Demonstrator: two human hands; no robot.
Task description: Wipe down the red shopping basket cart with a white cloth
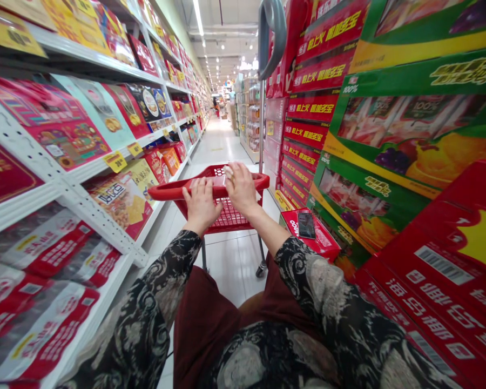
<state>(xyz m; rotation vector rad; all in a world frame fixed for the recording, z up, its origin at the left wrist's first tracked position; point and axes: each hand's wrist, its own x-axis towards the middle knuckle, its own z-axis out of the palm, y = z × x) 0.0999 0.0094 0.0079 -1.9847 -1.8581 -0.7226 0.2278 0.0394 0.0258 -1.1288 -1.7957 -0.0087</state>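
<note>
— Where are our hands?
— Both on the cart's [231, 217] handle [167, 191]: our left hand [201, 204] is curled over it, and our right hand [240, 187] is clamped just beside.
— And the cart?
— In the aisle ahead of us, between the shelves [67, 186] and the boxes [308, 135]. A phone [306, 225] lies on one.

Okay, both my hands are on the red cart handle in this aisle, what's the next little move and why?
Probably roll the cart straight ahead, keeping slightly left. The left hand and right hand both hold the cart handle, the aisle floor ahead looks open, and the stacked red cartons stand close by the cart's right side.
</note>
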